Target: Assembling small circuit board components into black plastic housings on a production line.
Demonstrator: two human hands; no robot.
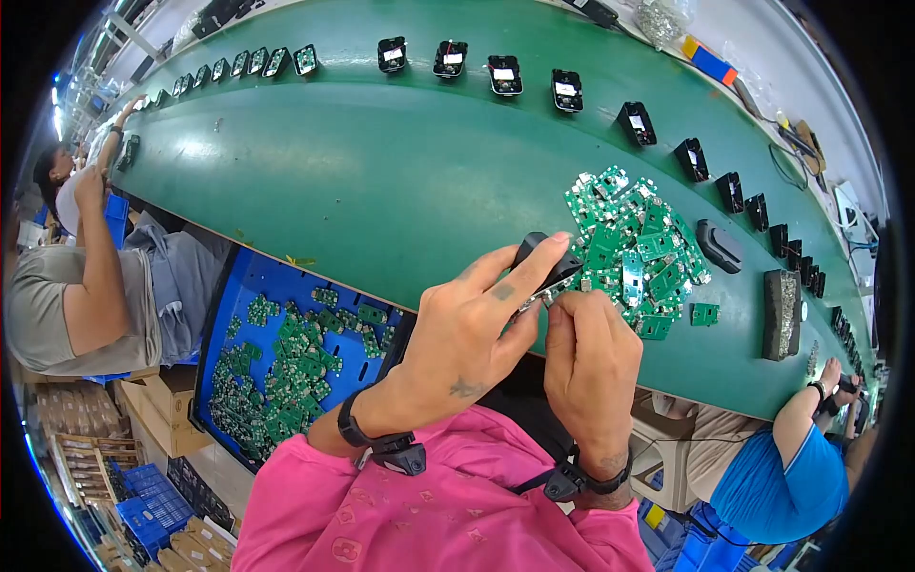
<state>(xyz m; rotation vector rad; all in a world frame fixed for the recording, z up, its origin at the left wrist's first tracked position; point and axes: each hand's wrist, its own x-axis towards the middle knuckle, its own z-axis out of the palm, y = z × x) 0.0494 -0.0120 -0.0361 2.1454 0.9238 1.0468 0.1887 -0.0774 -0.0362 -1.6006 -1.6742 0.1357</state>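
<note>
Hands at mid-frame, above the near edge of the green conveyor belt (381, 181). I see the left hand (467, 334) closed around a small black housing (543, 255), index finger laid along its top. The right hand (591, 357) pinches its fingertips together on a small part at the housing's lower end; I cannot tell what that part is. Just beyond the hands, a heap of green circuit boards (634, 253) lies on the belt. A blue tray (243, 281) holding more green boards sits to the left, beside the pink-sleeved forearm. Black housings (503, 74) stand in a row along the belt's far side. Other seated people work at either end.
</note>
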